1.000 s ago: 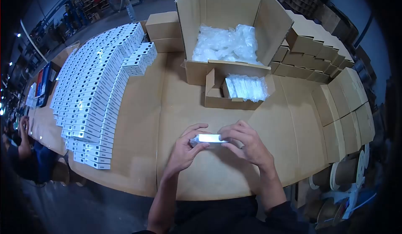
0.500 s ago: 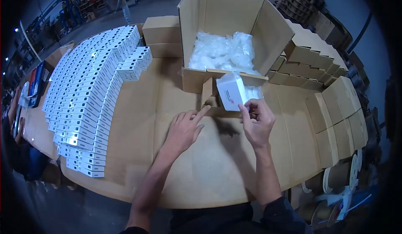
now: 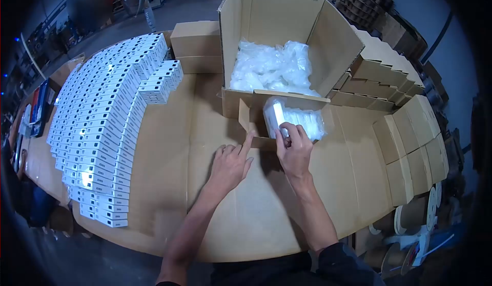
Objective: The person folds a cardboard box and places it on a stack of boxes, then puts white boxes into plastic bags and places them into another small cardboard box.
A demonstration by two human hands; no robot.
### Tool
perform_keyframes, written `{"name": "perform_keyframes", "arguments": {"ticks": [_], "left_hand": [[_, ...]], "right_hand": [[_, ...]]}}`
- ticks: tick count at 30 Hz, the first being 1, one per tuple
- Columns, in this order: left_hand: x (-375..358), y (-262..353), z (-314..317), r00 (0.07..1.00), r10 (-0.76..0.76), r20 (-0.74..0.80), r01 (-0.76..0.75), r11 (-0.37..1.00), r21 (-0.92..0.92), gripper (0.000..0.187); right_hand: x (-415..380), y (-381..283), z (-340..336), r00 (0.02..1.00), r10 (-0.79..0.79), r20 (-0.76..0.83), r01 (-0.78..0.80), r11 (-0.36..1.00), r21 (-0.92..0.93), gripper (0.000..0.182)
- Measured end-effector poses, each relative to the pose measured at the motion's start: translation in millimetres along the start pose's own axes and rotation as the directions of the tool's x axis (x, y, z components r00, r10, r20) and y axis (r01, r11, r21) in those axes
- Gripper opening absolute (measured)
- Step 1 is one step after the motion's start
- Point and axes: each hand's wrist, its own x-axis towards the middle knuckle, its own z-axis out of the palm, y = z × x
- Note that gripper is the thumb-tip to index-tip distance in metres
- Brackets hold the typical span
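Note:
An open small carton (image 3: 244, 114) stands at the foot of the large box, its left flap tilted outward. Plastic-wrapped white items (image 3: 306, 122) fill its right part. My right hand (image 3: 295, 150) pinches a white box in clear plastic (image 3: 275, 116), lowered upright into the carton beside those items. The lower part of that white box is hidden by my fingers and the carton wall. My left hand (image 3: 230, 166) holds nothing; its index finger reaches to the carton's near left corner and appears to touch it, the other fingers loosely apart.
A large open box (image 3: 335, 53) behind the carton holds crumpled clear plastic bags (image 3: 274, 66). Many small white boxes (image 3: 102, 127) are stacked in rows at left. Brown cartons (image 3: 382, 68) stand piled at the right back, with more cartons (image 3: 410, 155) at the right edge.
My right hand has moved left and slightly down, bringing the wrapped white box from above the carton into it. My left hand has shifted only a little, its finger still at the carton's corner.

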Motion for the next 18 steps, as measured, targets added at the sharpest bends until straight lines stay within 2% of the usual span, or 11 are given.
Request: {"name": "perform_keyframes", "arguments": {"ticks": [2,6,12,16,18], "left_hand": [[-1,0,1,1.000,0.014,-0.019,-0.013,1.000,0.023,0.085],[-2,2,2,1.000,-0.024,0.006,0.024,1.000,-0.014,0.085],[-1,1,-4,1.000,-0.008,0.013,0.008,1.000,0.022,0.085],[-2,0,-8,0.999,0.040,0.027,-0.040,0.999,0.001,0.086],[-3,-2,-16,0.998,0.055,0.036,-0.053,0.997,-0.059,0.087]], "right_hand": [[1,3,4,0.999,0.032,0.022,-0.032,0.999,-0.042,0.010],[2,9,15,0.999,-0.027,0.044,0.034,0.985,-0.171,0.010],[2,-1,23,0.971,0.178,0.157,-0.109,0.922,-0.371,0.010],[3,-14,12,0.956,0.216,0.198,-0.137,0.926,-0.351,0.013],[-5,-15,4,0.971,0.159,0.179,-0.087,0.930,-0.357,0.014]]}}
